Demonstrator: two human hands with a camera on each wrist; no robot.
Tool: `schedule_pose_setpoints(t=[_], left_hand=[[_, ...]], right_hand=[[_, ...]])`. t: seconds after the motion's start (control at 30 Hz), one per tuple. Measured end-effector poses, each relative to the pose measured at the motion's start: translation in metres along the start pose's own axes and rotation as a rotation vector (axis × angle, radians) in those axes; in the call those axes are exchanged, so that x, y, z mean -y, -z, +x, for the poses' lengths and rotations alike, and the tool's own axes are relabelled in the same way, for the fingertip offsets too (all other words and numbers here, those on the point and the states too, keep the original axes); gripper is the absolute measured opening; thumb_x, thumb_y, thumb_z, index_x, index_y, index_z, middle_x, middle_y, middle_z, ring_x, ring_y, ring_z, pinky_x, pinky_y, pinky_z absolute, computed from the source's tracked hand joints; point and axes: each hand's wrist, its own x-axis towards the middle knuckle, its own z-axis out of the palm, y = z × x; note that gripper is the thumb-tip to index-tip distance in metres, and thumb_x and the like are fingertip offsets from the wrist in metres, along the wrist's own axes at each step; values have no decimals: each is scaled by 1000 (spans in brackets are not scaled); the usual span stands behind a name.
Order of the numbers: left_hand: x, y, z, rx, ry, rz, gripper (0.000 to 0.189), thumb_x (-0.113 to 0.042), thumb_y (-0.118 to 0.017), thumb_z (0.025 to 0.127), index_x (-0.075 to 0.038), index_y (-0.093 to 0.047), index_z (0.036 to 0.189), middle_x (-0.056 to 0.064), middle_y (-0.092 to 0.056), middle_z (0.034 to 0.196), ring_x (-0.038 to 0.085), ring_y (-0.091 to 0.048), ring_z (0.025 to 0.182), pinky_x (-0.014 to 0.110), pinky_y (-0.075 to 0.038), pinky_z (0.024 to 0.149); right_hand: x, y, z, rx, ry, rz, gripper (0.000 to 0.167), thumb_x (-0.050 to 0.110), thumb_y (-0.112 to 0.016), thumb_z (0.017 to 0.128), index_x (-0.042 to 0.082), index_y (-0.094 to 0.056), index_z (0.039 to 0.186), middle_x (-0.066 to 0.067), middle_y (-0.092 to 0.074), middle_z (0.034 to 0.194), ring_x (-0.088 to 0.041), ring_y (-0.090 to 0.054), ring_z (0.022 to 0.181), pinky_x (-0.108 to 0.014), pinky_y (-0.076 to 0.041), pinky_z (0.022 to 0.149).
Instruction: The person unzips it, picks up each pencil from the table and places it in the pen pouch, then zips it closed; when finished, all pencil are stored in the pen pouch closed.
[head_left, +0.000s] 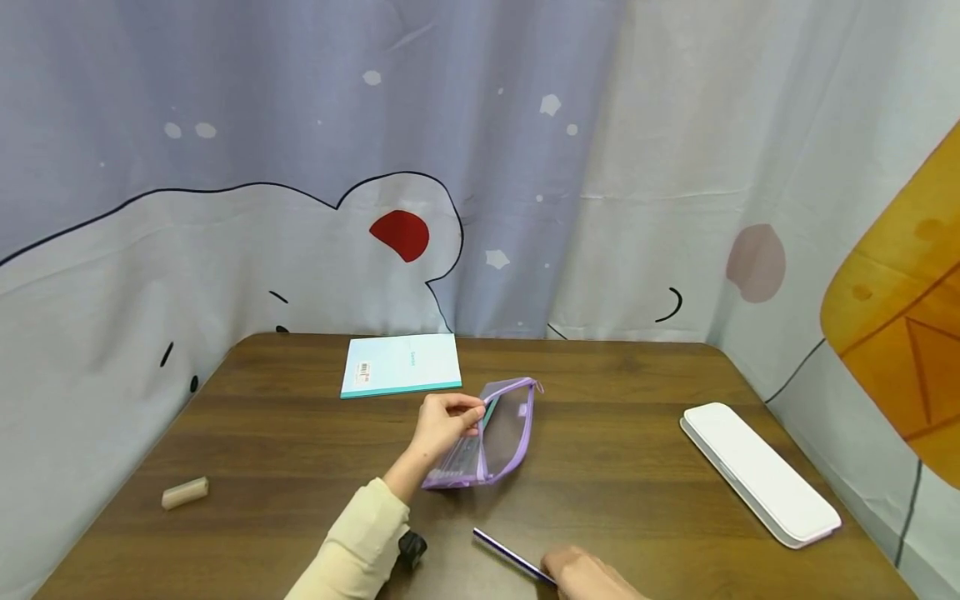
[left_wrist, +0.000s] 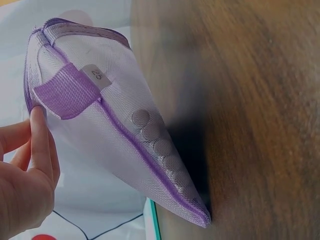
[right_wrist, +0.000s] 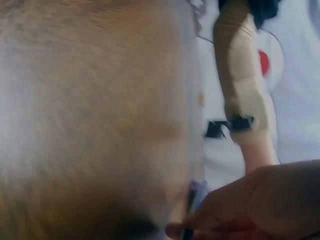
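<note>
My left hand [head_left: 442, 423] pinches the upper edge of a purple mesh zipper pouch [head_left: 517, 429] in the middle of the table; its mouth gapes toward the right. Through the mesh, a row of several round pale pieces [left_wrist: 162, 148] shows near the bottom, and a green strip is visible inside in the head view. A purple fabric tab [left_wrist: 67, 92] and a small label stick out from its side. At the lower edge of the head view, my right hand [head_left: 588, 575] holds a slim striped pen [head_left: 510, 554] by its near end, the tip pointing toward the pouch.
A light blue notebook [head_left: 401, 367] lies at the back of the table. On the right is a long white case [head_left: 757, 475], and at the left a small beige block [head_left: 185, 493]. Patterned curtains [head_left: 525, 167] hang behind the table.
</note>
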Motion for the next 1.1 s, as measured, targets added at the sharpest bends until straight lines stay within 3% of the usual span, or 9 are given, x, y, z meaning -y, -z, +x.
schedule_pose_setpoints(t=[0.07, 0.17, 0.23, 0.33, 0.53, 0.77, 0.97, 1.1], left_hand=[[-3, 0, -2, -3, 3, 8, 16, 4, -61, 78, 14, -63, 91, 29, -64, 85, 7, -57, 54, 32, -59, 60], [-4, 0, -2, 0, 10, 19, 17, 4, -61, 78, 14, -63, 91, 28, -64, 86, 7, -57, 54, 32, -59, 60], [-2, 0, 1, 3, 11, 23, 17, 4, -61, 78, 14, -63, 92, 27, -64, 86, 7, -57, 54, 33, -59, 60], [6, 0, 6, 2, 11, 11, 17, 3, -62, 78, 13, -64, 91, 26, -65, 86, 7, -57, 54, 32, -59, 59], [22, -2, 14, -18, 9, 8, 15, 0, -64, 77, 9, -66, 89, 25, -66, 83, 6, -57, 53, 27, -58, 56], [24, -6, 17, -37, -7, 34, 15, -2, -65, 77, 6, -67, 89, 21, -67, 81, 5, -58, 52, 26, -58, 55], [25, -7, 18, -59, -16, 52, 14, -4, -66, 77, 4, -68, 88, 20, -67, 78, 6, -58, 50, 27, -58, 54], [25, -9, 16, -43, -8, 46, 15, -4, -65, 77, 5, -67, 89, 20, -67, 81, 6, -59, 53, 25, -58, 55]], right_hand=[[-11, 9, -2, -30, 60, 70, 15, 4, -62, 67, 12, -57, 80, 9, -54, 71, -3, -49, 66, -16, -43, 51], [-29, 23, -4, -166, 100, 115, 25, -7, -60, 64, 5, -61, 86, 4, -61, 71, 0, -51, 64, -14, -45, 52], [-40, 33, -3, -210, 19, 181, 28, -7, -60, 67, 2, -61, 93, 0, -63, 74, 0, -53, 65, -16, -48, 53], [-56, 46, 0, -206, -154, 339, 34, -4, -61, 74, 1, -58, 107, -6, -65, 79, 2, -55, 66, -16, -50, 54], [-81, 54, 17, -172, -320, 753, 49, 4, -59, 81, -6, -41, 126, -24, -61, 90, -13, -62, 70, -26, -56, 56], [-75, 45, 49, -222, -491, 1018, 52, 6, -62, 80, -6, -42, 126, -22, -64, 94, -18, -64, 74, -30, -58, 61], [-63, 35, 76, -171, -469, 1160, 51, 3, -61, 80, -11, -40, 125, -20, -66, 92, -15, -64, 74, -25, -58, 63], [-58, 29, 94, -179, -491, 1194, 48, 1, -61, 80, -11, -42, 123, -18, -67, 90, -12, -63, 71, -23, -58, 61]])
